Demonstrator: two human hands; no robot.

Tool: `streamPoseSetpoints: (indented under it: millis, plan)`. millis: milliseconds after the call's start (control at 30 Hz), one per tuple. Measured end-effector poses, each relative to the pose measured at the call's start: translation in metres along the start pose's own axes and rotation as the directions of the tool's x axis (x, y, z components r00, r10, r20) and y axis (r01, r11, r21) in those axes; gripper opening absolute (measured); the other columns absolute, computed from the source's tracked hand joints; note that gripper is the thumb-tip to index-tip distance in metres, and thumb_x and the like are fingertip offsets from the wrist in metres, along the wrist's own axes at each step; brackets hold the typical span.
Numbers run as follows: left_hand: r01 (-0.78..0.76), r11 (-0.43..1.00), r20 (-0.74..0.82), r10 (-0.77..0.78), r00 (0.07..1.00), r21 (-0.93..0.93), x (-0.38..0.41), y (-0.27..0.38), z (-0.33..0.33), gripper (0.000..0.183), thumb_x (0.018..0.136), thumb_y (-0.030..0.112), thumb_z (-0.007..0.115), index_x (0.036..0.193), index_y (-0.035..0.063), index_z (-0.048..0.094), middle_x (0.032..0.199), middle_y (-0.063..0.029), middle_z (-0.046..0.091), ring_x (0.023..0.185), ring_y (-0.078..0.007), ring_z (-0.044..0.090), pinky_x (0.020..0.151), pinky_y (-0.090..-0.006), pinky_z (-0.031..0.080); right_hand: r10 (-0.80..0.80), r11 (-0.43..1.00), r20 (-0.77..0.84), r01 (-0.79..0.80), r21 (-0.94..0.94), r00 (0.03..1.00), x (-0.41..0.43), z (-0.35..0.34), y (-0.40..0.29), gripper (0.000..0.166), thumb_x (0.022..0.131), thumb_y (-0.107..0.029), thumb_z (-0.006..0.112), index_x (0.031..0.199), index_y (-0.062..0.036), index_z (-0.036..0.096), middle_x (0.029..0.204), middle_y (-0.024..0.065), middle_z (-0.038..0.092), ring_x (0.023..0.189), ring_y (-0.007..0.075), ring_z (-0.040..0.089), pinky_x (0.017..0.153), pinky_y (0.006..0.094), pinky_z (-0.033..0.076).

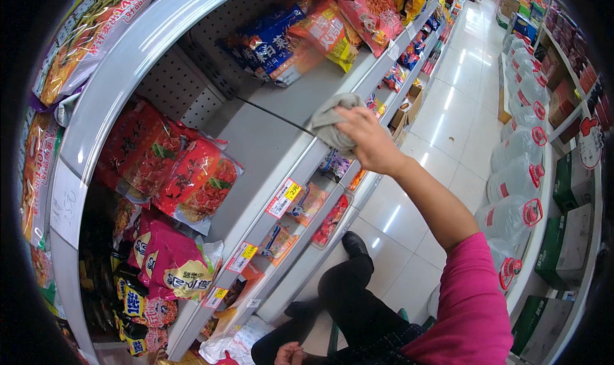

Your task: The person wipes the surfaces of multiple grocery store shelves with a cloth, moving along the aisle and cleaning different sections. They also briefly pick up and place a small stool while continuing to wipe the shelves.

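My right hand (pixel 368 137) presses a crumpled grey cloth (pixel 336 123) against the front edge of a grey metal shelf (pixel 268 139). The fingers are slightly blurred. Low in the view, by my dark-trousered legs, my left hand (pixel 289 353) is partly cut off by the frame's edge; its fingers look curled, and whether it holds anything is hidden. Left of the cloth on the same shelf lie red noodle packets (pixel 201 183) and magenta packets (pixel 168 259). Beyond it stand blue packets (pixel 278 44) and an orange-yellow packet (pixel 331 32).
Price tags (pixel 284 198) line the shelf's front edge. Lower shelves hold small snack packets (pixel 307 202). Large clear water bottles (pixel 508 216) with red caps line the opposite side of the tiled aisle (pixel 436 173). A white bag (pixel 237 341) lies near my legs.
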State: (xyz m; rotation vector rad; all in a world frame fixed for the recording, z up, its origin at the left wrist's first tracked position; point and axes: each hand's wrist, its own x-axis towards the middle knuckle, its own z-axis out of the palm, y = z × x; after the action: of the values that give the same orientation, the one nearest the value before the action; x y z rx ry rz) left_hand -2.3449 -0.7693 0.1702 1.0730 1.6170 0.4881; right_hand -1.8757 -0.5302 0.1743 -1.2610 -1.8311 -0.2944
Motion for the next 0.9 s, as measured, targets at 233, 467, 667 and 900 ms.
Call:
streamPoseSetpoints:
  millis: [233, 467, 667, 900]
  plan:
    - [-0.124, 0.987, 0.039, 0.121, 0.992, 0.105, 0.016, -0.035, -0.002, 0.022, 0.087, 0.008, 0.059, 0.108, 0.0019, 0.059, 0.090, -0.0029, 0.063, 0.082, -0.0112, 0.057, 0.075, -0.0244, 0.047, 0.210, 0.977, -0.136, -0.214, -0.013, 0.968, -0.019, -0.010, 0.001, 0.067, 0.062, 0.002, 0.056, 0.128, -0.0095, 0.049, 0.128, 0.0152, 0.046, 0.112, 0.0355, 0.043, 0.099, 0.0436, 0.036]
    - [-0.080, 0.992, 0.094, 0.070, 0.993, 0.102, 0.023, -0.053, -0.008, 0.027, 0.087, 0.008, 0.060, 0.113, 0.0012, 0.056, 0.092, -0.0040, 0.062, 0.082, -0.0108, 0.057, 0.075, -0.0241, 0.047, 0.125, 0.908, -0.061, -0.139, -0.395, 0.990, -0.010, 0.022, 0.024, 0.064, 0.068, 0.000, 0.059, 0.130, -0.0113, 0.045, 0.133, 0.0120, 0.042, 0.114, 0.0356, 0.040, 0.098, 0.0443, 0.037]
    - [-0.204, 0.970, 0.186, 0.179, 0.966, 0.129, 0.044, -0.086, -0.011, 0.032, 0.090, 0.015, 0.060, 0.117, -0.0005, 0.052, 0.093, -0.0046, 0.060, 0.079, -0.0105, 0.056, 0.072, -0.0240, 0.048, 0.368, 0.785, -0.253, -0.445, -0.431, 0.895, -0.005, -0.005, 0.139, 0.075, 0.070, 0.004, 0.055, 0.140, -0.0072, 0.030, 0.135, 0.0171, 0.038, 0.115, 0.0359, 0.040, 0.099, 0.0430, 0.037]
    - [-0.152, 0.978, 0.212, 0.120, 0.970, 0.141, 0.065, -0.062, 0.018, 0.031, 0.090, 0.015, 0.060, 0.116, 0.0001, 0.052, 0.094, -0.0056, 0.059, 0.084, -0.0115, 0.056, 0.073, -0.0253, 0.049, 0.641, 0.537, -0.234, -0.645, -0.544, 0.731, -0.012, -0.043, 0.225, 0.069, 0.070, -0.003, 0.060, 0.133, -0.0019, 0.033, 0.124, 0.0201, 0.045, 0.105, 0.0397, 0.049, 0.090, 0.0444, 0.044]
